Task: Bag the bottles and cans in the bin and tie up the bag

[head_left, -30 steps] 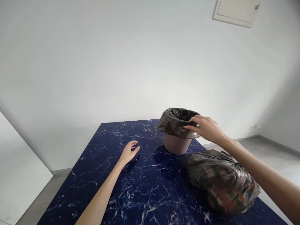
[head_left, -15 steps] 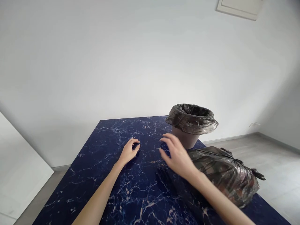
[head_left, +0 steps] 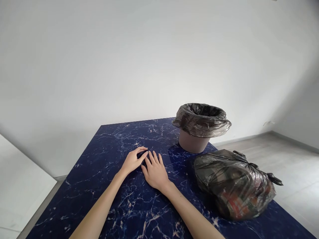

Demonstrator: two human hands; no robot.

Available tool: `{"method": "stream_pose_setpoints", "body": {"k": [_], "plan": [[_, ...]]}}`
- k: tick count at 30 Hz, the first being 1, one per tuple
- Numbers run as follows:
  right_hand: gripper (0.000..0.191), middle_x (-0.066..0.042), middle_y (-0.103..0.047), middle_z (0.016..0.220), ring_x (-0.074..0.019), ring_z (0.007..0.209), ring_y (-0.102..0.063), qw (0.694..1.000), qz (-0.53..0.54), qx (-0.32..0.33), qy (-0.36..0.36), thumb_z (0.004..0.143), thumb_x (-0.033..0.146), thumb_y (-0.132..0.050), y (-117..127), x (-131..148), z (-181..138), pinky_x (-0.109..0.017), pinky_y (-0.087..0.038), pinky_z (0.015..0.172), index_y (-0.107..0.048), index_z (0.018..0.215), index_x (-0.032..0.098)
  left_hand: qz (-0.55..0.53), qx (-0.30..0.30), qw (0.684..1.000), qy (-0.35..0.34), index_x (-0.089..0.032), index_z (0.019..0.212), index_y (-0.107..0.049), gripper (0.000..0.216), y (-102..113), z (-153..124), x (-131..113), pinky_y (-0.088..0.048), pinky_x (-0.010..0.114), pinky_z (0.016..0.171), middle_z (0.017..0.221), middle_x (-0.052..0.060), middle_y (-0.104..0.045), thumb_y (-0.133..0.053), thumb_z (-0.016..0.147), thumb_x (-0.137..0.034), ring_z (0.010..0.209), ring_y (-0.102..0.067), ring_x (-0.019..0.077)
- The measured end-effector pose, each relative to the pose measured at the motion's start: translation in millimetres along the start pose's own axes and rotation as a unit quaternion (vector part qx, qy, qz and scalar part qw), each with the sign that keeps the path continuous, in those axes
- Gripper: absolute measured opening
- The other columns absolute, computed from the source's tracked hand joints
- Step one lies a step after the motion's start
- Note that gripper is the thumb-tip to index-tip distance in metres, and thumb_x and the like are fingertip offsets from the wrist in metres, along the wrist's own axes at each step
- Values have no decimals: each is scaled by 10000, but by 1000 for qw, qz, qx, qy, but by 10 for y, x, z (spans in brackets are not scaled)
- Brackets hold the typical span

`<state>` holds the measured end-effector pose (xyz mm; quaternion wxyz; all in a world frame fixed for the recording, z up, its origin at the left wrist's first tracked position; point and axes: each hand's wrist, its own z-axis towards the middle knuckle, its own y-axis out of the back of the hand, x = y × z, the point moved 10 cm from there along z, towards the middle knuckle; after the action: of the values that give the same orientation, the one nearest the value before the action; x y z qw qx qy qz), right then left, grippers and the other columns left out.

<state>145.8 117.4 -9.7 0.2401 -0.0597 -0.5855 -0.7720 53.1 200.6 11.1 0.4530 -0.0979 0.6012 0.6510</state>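
Observation:
My left hand (head_left: 132, 162) rests on its edge on the dark blue marbled table (head_left: 117, 139), fingers gently curved and thumb apart, with nothing in it. Just to its right my right hand (head_left: 156, 171) lies palm down on the tabletop, fingers spread and holding nothing; its fingertips come close to the left thumb. A mauve bin (head_left: 193, 142) stands upright at the table's far right, and a black bin liner (head_left: 201, 123) is folded out over its rim. Nearer, a filled, knotted black rubbish bag (head_left: 234, 186) lies on the right side.
Behind the table rises a plain white wall (head_left: 124, 66). On the left stands a white panel (head_left: 22, 186). Grey floor (head_left: 294, 162) shows past the table's right edge, where the filled bag's knot sticks out.
My right hand has moved left, away from the rubbish bag and bin, and come down flat beside my left hand. The left hand has barely moved. The view has shifted slightly.

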Motion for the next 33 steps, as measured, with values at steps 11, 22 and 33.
{"method": "stream_pose_setpoints", "body": {"k": [11,22,33], "plan": [[609,-174,-389,1721,-384,1631,-280,1000,11,-6,4,1126,443,-377,34,-30,-16,-606,-201,1330,-477,1634,123,27,13,1000,2,-288,1345,-688,414,-42,12,-3,-496,475,1218,1449,39,-726,-513,1029,-490,1373,-669,305],[610,-170,-384,1723,-392,1629,-282,1000,13,-5,7,1129,430,-366,56,-22,-33,-608,-203,1330,-467,1642,116,33,17,999,2,-282,1358,-679,415,-60,7,-9,-489,478,1225,1468,45,-714,-506,1029,-466,1384,-660,302],[600,-154,-392,1722,-379,1627,-295,1000,1,-10,6,1132,433,-376,8,-39,-31,-600,-209,1331,-469,1643,134,39,15,999,-5,-275,1349,-679,405,-67,12,33,-509,471,1205,1462,44,-717,-502,1026,-444,1380,-662,293]]}}
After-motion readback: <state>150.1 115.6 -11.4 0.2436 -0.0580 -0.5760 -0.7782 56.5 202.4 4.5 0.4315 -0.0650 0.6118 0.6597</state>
